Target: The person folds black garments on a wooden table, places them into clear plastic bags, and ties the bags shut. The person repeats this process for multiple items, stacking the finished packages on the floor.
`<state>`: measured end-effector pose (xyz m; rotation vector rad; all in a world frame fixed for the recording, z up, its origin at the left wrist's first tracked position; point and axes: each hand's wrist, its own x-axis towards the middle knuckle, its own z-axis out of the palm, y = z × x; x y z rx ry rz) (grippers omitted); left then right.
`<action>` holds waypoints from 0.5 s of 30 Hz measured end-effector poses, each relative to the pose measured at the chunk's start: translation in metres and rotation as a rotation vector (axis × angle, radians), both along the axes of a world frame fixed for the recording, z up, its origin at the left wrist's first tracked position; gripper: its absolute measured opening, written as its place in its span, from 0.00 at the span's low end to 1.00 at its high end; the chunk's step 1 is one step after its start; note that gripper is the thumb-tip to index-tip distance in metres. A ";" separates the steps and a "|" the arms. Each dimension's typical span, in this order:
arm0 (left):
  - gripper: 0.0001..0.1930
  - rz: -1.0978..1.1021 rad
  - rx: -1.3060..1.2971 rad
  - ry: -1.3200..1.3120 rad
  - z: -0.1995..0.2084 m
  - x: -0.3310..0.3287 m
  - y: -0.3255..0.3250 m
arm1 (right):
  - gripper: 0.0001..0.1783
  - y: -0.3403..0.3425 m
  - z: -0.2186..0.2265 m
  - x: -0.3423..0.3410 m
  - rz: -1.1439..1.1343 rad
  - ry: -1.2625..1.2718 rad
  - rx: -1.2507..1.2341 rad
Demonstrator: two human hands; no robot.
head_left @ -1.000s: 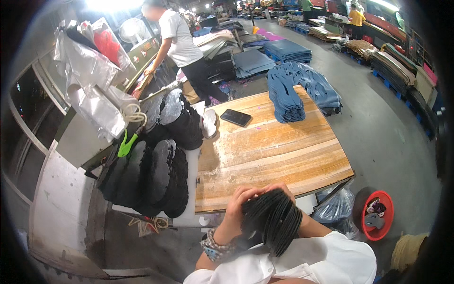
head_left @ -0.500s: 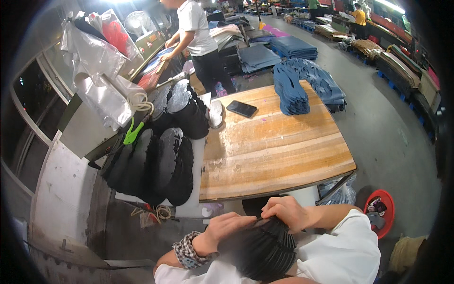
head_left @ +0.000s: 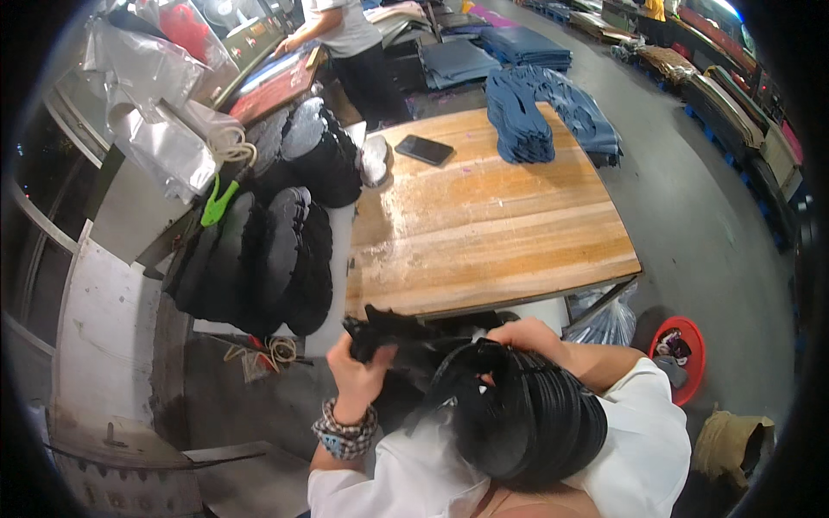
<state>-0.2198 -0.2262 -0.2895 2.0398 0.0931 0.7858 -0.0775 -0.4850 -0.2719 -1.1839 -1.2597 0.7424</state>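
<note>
Here, a person in a white top (head_left: 643,432) holds a thick bundle of thin black pieces (head_left: 548,423) on the near side of a wooden table (head_left: 492,233), which serves as the landmark. The bundle is fanned out, its layered edges showing, and lies against the top. The right hand (head_left: 531,338), just off the table's near edge, grips the bundle with bent fingers along its upper rim. The left hand (head_left: 358,373), near the table's near left corner, has its fingers closed on a ragged-edged black piece (head_left: 389,335); whether that piece joins the bundle cannot be told. A checkered band (head_left: 345,429) circles the left wrist.

On the table, a dark phone (head_left: 424,149) lies toward the far left, with a small whitish object (head_left: 374,161) beside it. A stack of blue cut pieces (head_left: 521,121) sits at the table's far right corner. Left of the table stand stacks of black pieces (head_left: 298,259), and past them a green-handled tool (head_left: 218,203). Right of the table, on the floor, is a red basin (head_left: 698,363) holding assorted items. Beyond the table's far left, a co-worker (head_left: 350,34) reaches toward flat sheets (head_left: 272,86).
</note>
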 end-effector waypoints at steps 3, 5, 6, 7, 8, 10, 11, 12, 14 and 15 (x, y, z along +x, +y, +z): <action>0.08 0.149 -0.390 -0.185 -0.001 0.033 0.002 | 0.09 -0.004 0.011 -0.002 -0.156 -0.105 -0.087; 0.07 0.180 -0.685 -0.150 -0.004 0.049 0.009 | 0.11 -0.018 0.017 -0.009 -0.404 -0.240 -0.220; 0.07 0.219 -0.838 -0.012 -0.005 0.052 0.015 | 0.14 -0.032 0.018 -0.019 -0.656 -0.438 -0.278; 0.09 0.386 -0.977 0.082 -0.007 0.052 0.020 | 0.13 -0.046 0.019 -0.021 -0.824 -0.428 -0.328; 0.10 0.496 -1.065 0.006 -0.006 0.048 0.031 | 0.13 -0.062 0.017 -0.018 -1.012 -0.255 -0.125; 0.17 0.585 -1.078 -0.350 0.001 0.032 0.058 | 0.12 -0.092 0.007 -0.002 -1.219 0.166 0.195; 0.20 0.577 -0.969 -0.446 0.001 0.024 0.064 | 0.12 -0.104 0.001 0.010 -1.259 0.342 0.354; 0.23 0.459 -0.828 -0.459 -0.004 0.016 0.063 | 0.11 -0.115 -0.004 0.025 -1.268 0.490 0.493; 0.22 0.616 -0.802 -0.169 -0.019 0.005 0.054 | 0.11 -0.124 -0.015 0.049 -1.220 0.706 0.587; 0.22 0.527 -0.773 -0.155 -0.027 0.002 0.048 | 0.11 -0.123 -0.024 0.060 -1.182 0.792 0.581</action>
